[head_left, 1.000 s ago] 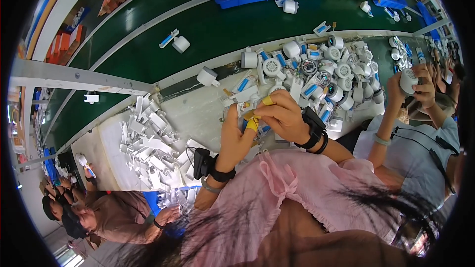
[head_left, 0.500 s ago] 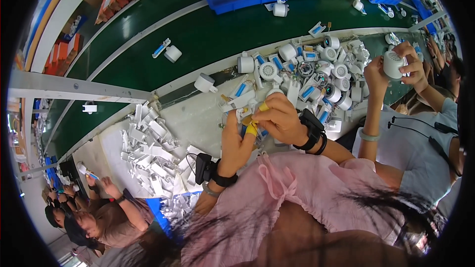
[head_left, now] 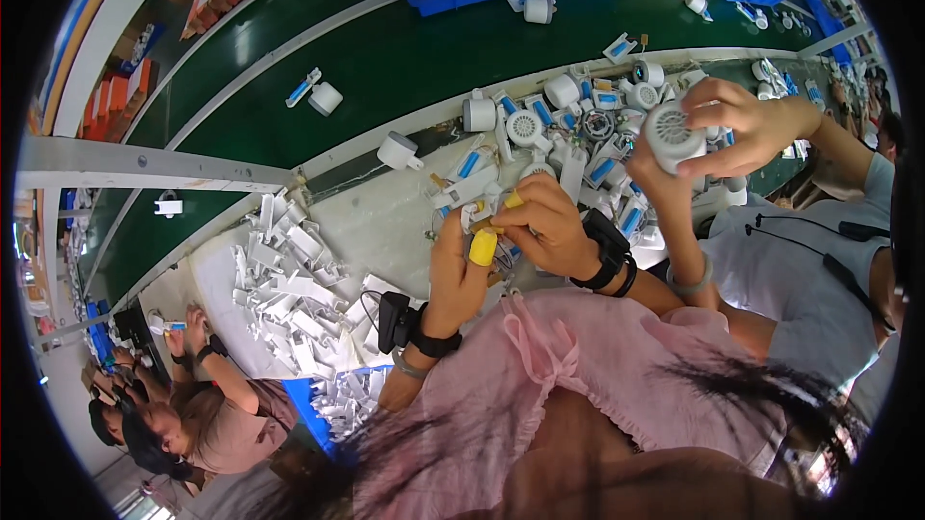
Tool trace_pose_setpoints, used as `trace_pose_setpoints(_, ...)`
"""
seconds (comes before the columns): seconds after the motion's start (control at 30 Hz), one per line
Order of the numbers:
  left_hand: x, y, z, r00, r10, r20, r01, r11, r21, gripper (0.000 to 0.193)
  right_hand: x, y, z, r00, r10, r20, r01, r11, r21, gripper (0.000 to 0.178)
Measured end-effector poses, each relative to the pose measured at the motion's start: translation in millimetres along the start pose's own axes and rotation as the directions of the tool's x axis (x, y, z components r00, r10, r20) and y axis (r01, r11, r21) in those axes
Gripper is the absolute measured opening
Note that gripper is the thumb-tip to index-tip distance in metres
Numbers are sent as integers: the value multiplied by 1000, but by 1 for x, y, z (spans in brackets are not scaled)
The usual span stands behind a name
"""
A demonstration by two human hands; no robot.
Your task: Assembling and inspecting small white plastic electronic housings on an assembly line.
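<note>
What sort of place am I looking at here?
Probably a factory assembly line: a long, flat green conveyor-like surface, a heap of round white plastic housings, and a co-worker in a pale shirt holding a similar housing.

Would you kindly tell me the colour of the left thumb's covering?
The covering is bright yellow, seen best in the head view.

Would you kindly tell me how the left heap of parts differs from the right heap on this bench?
The left heap is of angular shapes; the right heap includes round, grilled housings. The left heap looks plain white, while the right heap shows blue parts among white. Both lie jumbled on the bench.
</note>
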State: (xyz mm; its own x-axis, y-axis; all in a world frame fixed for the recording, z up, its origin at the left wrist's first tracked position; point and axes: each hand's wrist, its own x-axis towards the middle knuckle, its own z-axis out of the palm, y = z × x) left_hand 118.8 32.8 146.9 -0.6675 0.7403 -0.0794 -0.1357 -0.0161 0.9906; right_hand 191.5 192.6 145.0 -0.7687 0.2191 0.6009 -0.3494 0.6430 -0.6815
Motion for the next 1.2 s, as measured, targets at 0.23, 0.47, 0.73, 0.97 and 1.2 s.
trace_pose_setpoints(0.23, -5, -4, 3, 998, 34, -47, -29, 995, 93, 32, -7, 2, 6, 1000, -4, 2, 4, 1000, -27, 23)
trace_pose_setpoints(0.47, -12, -6, 2, 990, 15, -138, 6, 989, 150, 18, -8, -3, 15, 999, 28, 45, -28, 1000, 0, 18)
trace_pose_setpoints(0.73, -9, 4, -14, 982, -53, -180, 50, 999, -20, 19, -4, -8, 18, 974, 128, 187, -136, 990, 27, 25)
trace_pose_setpoints(0.97, 52, 7, -73, 971, -121, -208, 75, 974, -214, 43, -14, 6, 14, 952, 244, 182, -250, 968, 10, 36)
trace_pose_setpoints(1.2, 164, -20, -148, 939, -148, -309, 83, 973, -215, 33, 206, 45, -117, 413, 114, 904, -599, 782, 175, 38)
